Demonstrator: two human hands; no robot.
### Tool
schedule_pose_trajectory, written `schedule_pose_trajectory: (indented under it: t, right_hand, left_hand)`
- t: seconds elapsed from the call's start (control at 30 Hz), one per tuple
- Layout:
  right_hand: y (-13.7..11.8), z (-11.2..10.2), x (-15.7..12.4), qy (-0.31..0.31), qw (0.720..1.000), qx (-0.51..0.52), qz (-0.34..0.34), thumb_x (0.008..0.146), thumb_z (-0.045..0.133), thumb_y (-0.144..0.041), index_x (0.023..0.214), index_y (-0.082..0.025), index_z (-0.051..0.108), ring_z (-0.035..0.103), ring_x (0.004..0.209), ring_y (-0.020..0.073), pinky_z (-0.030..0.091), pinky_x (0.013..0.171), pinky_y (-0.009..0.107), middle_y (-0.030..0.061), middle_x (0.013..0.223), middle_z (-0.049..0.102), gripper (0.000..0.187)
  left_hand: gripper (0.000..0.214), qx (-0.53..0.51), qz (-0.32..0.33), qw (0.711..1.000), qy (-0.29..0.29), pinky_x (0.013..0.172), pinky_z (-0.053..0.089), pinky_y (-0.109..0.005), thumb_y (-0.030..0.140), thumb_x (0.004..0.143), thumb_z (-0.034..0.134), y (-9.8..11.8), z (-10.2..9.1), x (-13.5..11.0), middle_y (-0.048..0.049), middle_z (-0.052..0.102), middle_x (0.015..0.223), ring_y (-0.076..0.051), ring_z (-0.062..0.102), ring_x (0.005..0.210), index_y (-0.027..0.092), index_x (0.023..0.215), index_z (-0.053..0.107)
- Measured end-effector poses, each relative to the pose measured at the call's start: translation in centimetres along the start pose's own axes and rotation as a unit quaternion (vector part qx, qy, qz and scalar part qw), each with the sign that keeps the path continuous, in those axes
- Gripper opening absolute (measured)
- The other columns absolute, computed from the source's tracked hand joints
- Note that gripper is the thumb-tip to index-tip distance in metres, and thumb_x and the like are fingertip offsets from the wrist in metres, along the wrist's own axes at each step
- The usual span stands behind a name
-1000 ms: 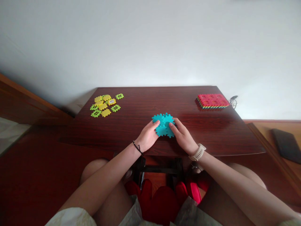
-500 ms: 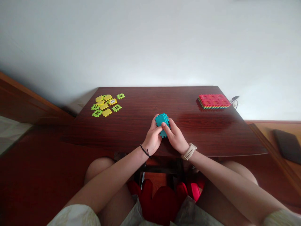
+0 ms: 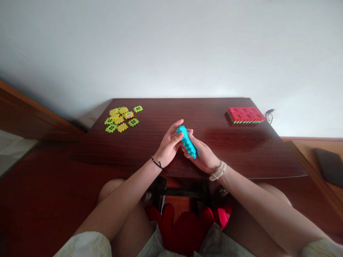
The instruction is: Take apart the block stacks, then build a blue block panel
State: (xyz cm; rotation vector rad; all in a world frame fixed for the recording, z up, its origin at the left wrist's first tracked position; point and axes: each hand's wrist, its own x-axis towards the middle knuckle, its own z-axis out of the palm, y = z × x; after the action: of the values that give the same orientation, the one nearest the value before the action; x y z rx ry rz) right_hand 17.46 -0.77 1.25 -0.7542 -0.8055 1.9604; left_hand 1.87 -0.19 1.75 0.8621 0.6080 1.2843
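A turquoise block of interlocking plastic pieces (image 3: pixel 187 143), with toothed edges, is held tilted above the near part of the table. My right hand (image 3: pixel 203 154) wraps around its right side, thumb along the upper face and fingers underneath. My left hand (image 3: pixel 169 145) grips its upper left end, with the thumb pressed on the block and the index finger lifted away. The hands partly cover the block, so whether its pieces are joined or just stacked cannot be seen.
On the dark wooden table (image 3: pixel 160 110), several yellow pieces (image 3: pixel 122 127) and green window pieces (image 3: pixel 133 122) lie spread at the left. A stack of toothed panels (image 3: pixel 245 115), red on top, sits at the right. A black cable (image 3: pixel 269 113) shows beyond the right edge.
The turquoise block has been turned so that its toothed side faces up. My left hand has loosened and shifted slightly left, its index finger now raised.
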Motion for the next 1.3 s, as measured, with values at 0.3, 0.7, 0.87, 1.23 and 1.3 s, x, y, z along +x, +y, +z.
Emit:
schedule_pose_trajectory:
  t: [0.3, 0.7, 0.87, 1.23, 1.3]
  right_hand:
    - [0.0, -0.5, 0.4, -0.039, 0.996, 0.047, 0.063, 0.104, 0.067, -0.056, 0.099, -0.020, 0.070, 0.043, 0.052, 0.0064, 0.032, 0.039, 0.016, 0.0005, 0.081, 0.066, 0.037]
    - [-0.1, -0.9, 0.2, -0.051, 0.987, 0.127, 0.081, 0.103, 0.067, -0.034, 0.099, -0.018, 0.068, 0.042, 0.053, 0.0066, 0.041, 0.044, 0.017, 0.0019, 0.087, 0.066, 0.016]
    - [-0.2, -0.6, 0.0, -0.047, 0.983, 0.157, 0.089, 0.107, 0.062, -0.028, 0.104, -0.018, 0.070, 0.044, 0.057, 0.0070, 0.046, 0.050, 0.016, 0.0027, 0.091, 0.068, 0.014]
    - [-0.3, -0.5, -0.2, -0.057, 0.978, 0.174, 0.098, 0.108, 0.064, -0.027, 0.094, -0.018, 0.069, 0.044, 0.056, 0.0075, 0.049, 0.053, 0.014, -0.0018, 0.074, 0.061, 0.017]
    - [-0.3, -0.5, -0.2, -0.054, 0.978, 0.176, 0.096, 0.108, 0.064, -0.027, 0.095, -0.018, 0.068, 0.044, 0.055, 0.0072, 0.050, 0.054, 0.014, -0.0019, 0.074, 0.062, 0.016]
  left_hand:
    - [0.053, 0.068, 0.055, 0.996, 0.033, 0.105, 0.056, -0.041, 0.042, 0.088, 0.090, 0.5, -0.7, 0.3, -0.0097, 0.078, 0.129, -0.031, 0.072, 0.128, 0.028, 0.136, 0.072]
    - [0.050, 0.092, 0.045, 0.994, 0.033, 0.111, 0.055, -0.045, 0.038, 0.085, 0.094, 0.4, -0.8, 0.4, -0.0118, 0.076, 0.131, -0.032, 0.074, 0.124, 0.023, 0.129, 0.075]
    - [0.051, 0.083, 0.055, 0.994, 0.047, 0.108, 0.058, -0.045, 0.036, 0.084, 0.094, 0.6, -0.9, 0.5, -0.0110, 0.075, 0.133, -0.033, 0.073, 0.126, 0.025, 0.129, 0.074]
    - [0.050, 0.048, 0.052, 0.995, 0.067, 0.113, 0.055, -0.049, 0.036, 0.083, 0.094, 0.7, -0.5, 0.2, -0.0099, 0.076, 0.130, -0.033, 0.073, 0.126, 0.024, 0.128, 0.076]
    - [0.051, 0.052, 0.061, 0.995, 0.067, 0.113, 0.056, -0.050, 0.036, 0.083, 0.094, 0.6, -0.4, 0.2, -0.0103, 0.076, 0.131, -0.033, 0.073, 0.126, 0.024, 0.129, 0.075]
